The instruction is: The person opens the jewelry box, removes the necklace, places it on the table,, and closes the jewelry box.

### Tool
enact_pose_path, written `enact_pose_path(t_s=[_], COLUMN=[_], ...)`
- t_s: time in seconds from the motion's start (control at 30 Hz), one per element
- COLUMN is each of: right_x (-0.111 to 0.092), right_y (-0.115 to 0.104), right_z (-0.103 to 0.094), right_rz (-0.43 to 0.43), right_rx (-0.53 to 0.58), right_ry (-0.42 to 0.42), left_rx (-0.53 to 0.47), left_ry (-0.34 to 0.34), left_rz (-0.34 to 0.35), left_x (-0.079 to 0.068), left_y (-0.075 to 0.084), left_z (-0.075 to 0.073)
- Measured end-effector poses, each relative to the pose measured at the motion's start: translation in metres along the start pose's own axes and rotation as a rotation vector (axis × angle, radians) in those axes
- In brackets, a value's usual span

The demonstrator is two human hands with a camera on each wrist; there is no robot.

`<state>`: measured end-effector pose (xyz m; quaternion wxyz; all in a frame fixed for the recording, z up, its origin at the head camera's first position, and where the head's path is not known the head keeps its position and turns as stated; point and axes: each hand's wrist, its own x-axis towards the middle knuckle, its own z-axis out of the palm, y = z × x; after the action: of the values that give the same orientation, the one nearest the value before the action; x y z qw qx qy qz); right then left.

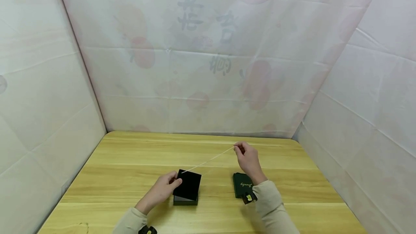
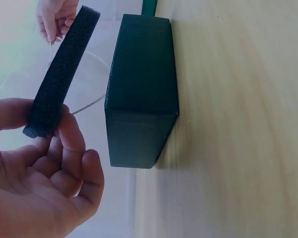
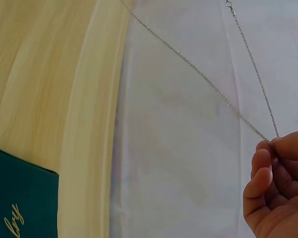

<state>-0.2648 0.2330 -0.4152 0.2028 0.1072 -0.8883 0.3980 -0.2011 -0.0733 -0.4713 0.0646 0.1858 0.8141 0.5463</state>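
Currently, we observe both hands occupied above the wooden table [image 1: 136, 154]. The left hand [image 1: 162, 187] grips a black foam pad [image 1: 189, 185] near one edge, with the thumb on one face and fingers on the other. We find the pad held over the dark green box [image 2: 141, 69], hiding most of its top in the head view; the left wrist view shows a gap between pad and box. The box stands on the table.

The right hand [image 1: 248, 160] is raised and pinches a thin silver necklace [image 3: 196, 69] between thumb and fingertips. In the head view, we trace the necklace from these fingertips down to the upper edge of the pad. In the right wrist view, two strands leave the pinch, one bearing a small ring [image 3: 229, 4] at the frame's upper edge. We cannot tell whether the necklace is fastened to the pad, as that junction is too small.

Below the right wrist, we note a green lid [image 1: 241, 184] with gold lettering, flat on the table and well apart from the box. Pale printed cloth [image 1: 201, 82] hangs behind the table.
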Motion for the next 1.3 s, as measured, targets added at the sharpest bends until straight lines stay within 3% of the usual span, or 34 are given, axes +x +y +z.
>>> enact_pose_path(t_s=[0.63, 1.3], right_x=[0.002, 0.011], right_y=[0.018, 0.033], right_z=[-0.011, -0.013], right_rz=[0.064, 0.063], right_rx=[-0.014, -0.094], right_ry=[0.004, -0.008], left_rx=[-0.008, 0.011], left_ry=[0.006, -0.006], left_rz=[-0.005, 0.026], left_x=[-0.001, -0.003], left_y=[-0.003, -0.001], left_z=[-0.001, 0.000])
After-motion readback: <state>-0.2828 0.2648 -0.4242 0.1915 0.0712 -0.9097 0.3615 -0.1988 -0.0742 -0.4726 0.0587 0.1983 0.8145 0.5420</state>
